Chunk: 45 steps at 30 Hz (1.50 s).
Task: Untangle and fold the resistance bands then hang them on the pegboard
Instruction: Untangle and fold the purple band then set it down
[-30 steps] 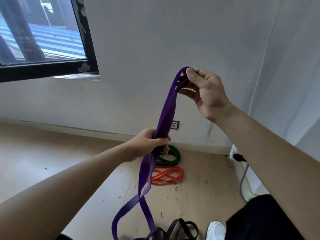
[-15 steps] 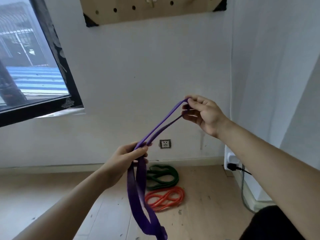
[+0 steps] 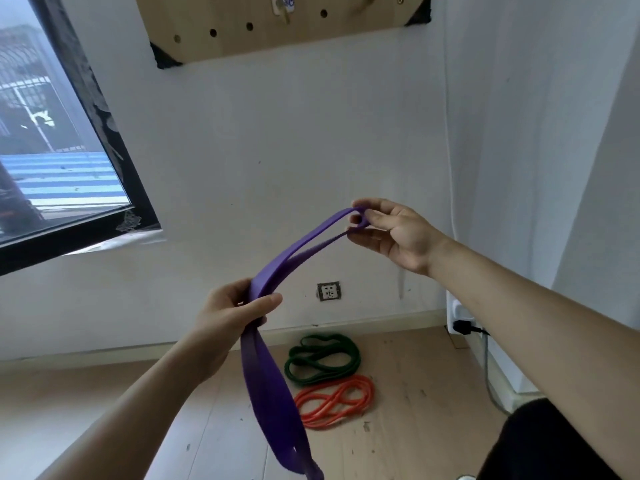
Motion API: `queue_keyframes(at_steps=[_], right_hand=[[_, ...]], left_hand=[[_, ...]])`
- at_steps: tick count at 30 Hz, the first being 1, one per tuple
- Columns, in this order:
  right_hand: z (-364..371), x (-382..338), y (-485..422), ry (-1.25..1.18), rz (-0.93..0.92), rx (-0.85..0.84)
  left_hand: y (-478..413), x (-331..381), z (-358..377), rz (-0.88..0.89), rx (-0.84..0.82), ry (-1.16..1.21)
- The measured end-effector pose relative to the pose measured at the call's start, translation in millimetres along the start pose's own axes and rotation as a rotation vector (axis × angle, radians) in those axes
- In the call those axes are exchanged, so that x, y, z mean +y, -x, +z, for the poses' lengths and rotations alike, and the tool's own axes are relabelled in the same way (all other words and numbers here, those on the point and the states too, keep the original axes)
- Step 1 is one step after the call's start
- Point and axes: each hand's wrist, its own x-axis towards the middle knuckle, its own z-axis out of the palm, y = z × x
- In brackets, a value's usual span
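Observation:
A purple resistance band (image 3: 277,393) is doubled over and stretched between my hands. My right hand (image 3: 391,233) pinches its looped end at mid right, fingers through the loop. My left hand (image 3: 228,313) grips the two strands lower and to the left, and the rest hangs down past the frame's bottom edge. A green band (image 3: 323,358) and an orange band (image 3: 336,398) lie coiled on the wooden floor near the wall. The wooden pegboard (image 3: 277,32) is mounted high on the wall, with a peg (image 3: 285,15) sticking out.
A dark-framed window (image 3: 69,188) fills the left wall area. A wall socket (image 3: 329,291) sits low on the wall. At the right, a power strip with a black plug (image 3: 462,325) and its cable run down the corner. My dark trouser leg (image 3: 540,445) shows bottom right.
The view has tilted up, bringing the pegboard into sight. My right hand has dropped and moved right, stretching the band flatter; the hanging part has been drawn up off the floor.

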Motion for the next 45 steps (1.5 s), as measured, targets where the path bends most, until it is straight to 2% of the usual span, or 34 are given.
queue_keyframes(at_steps=[4,6,7,9,10,11,14,18,22,25,28,31,38,42,45], right_hand=[[-4.0,8.1,2.4,0.15,0.113,-0.041],[-5.6,14.3,3.2,0.326,0.165,-0.042],[-6.2,18.8,3.6,0.498,0.179,-0.047],[-4.7,27.5,4.7,0.991,0.161,-0.1],[-1.2,31.6,5.5,1.167,0.13,-0.134],[3.8,34.0,6.1,1.21,0.093,-0.152],[28.7,32.9,9.6,0.966,-0.021,-0.218],[64.0,35.7,15.8,0.998,-0.153,-0.368],[72.6,36.0,16.2,0.991,-0.279,-0.277],[73.8,27.1,17.6,0.908,-0.235,-0.269],[72.9,19.3,22.4,0.769,-0.083,-0.396],[68.9,12.5,26.0,0.791,-0.03,-0.482],[71.4,7.2,30.2,0.894,-0.164,-0.452],[72.3,5.0,31.6,0.768,-0.28,-0.374],[70.7,-0.2,30.0,0.616,-0.322,-0.294]], left_hand=[[0.9,2.4,-4.1,0.025,0.09,0.085],[0.8,3.2,-5.3,0.039,0.103,0.112],[0.6,3.8,-4.9,0.046,0.107,0.126],[-0.4,4.0,-2.4,0.059,0.107,0.14],[-1.1,3.9,-0.5,0.064,0.106,0.131],[-2.0,3.5,1.5,0.07,0.105,0.119],[-3.7,4.5,6.2,0.089,0.107,0.105],[-4.4,9.8,6.5,0.108,0.094,0.13],[-4.2,18.4,11.8,0.136,0.042,0.167],[-1.9,23.5,17.0,0.174,-0.027,0.137],[-0.3,26.8,13.1,0.168,-0.083,0.109],[2.3,27.2,8.5,0.129,-0.14,0.059],[8.6,18.5,28.1,0.073,-0.116,0.027],[7.5,12.8,31.9,0.061,-0.109,0.018],[9.6,5.0,27.9,-0.017,-0.232,0.028]])
